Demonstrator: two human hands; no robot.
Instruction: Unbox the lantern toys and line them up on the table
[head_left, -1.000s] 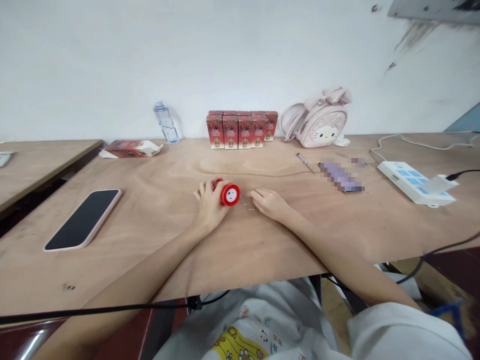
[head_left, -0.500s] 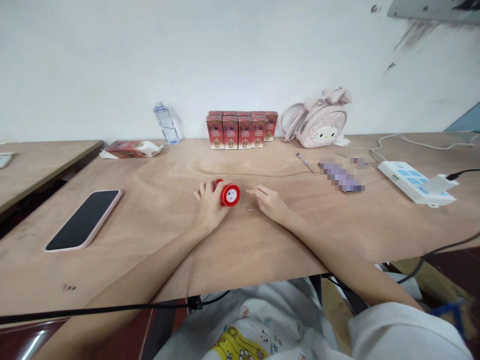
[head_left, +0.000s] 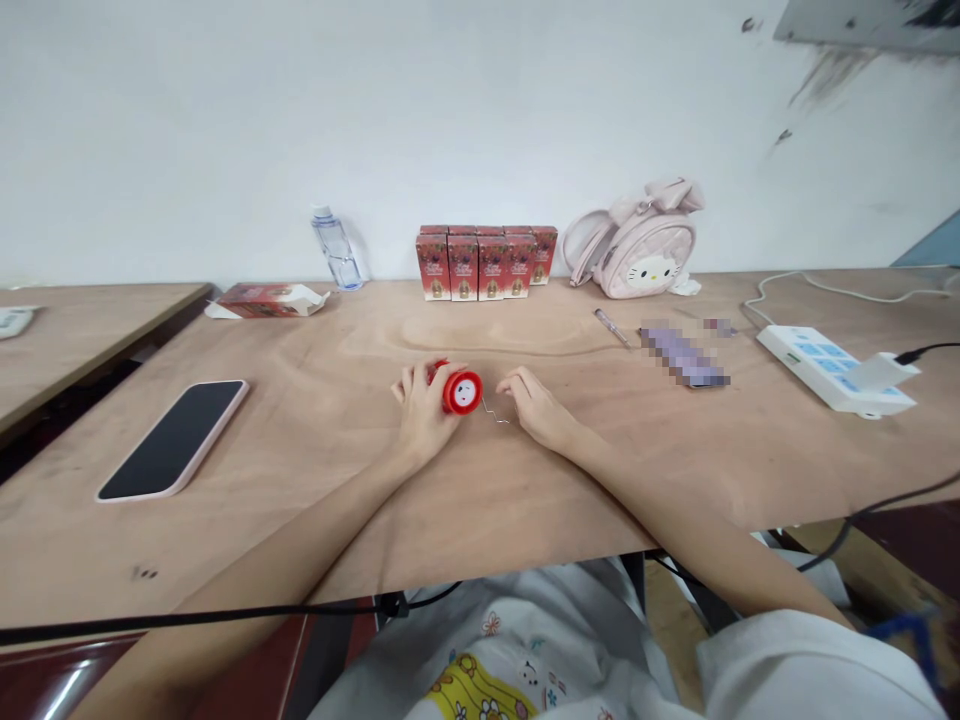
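Note:
My left hand (head_left: 424,405) is wrapped round a small red round item (head_left: 451,392), which lies tilted with its white disc-shaped end facing me. Dark marks dot that white end, but they are too small to read. From the item's right side a thin, bent silvery wire (head_left: 491,411) reaches toward my right hand (head_left: 534,405). That hand hovers just right of the item with its fingers curled and the thumb and index fingertip close together. Whether a fine strand is between those fingertips is too small to tell.
Red printed boxes (head_left: 480,266) stand by the wall, between a clear bottle (head_left: 337,250) and a pink bag (head_left: 651,255). A red carton (head_left: 266,300) lies left. A phone (head_left: 174,440), pen (head_left: 612,327), blurred purple item (head_left: 682,356) and power strip (head_left: 825,370) lie around.
The fingers of my right hand have curled in more and drawn slightly away from the red item. My left hand keeps its hold. The whole view has shifted a little.

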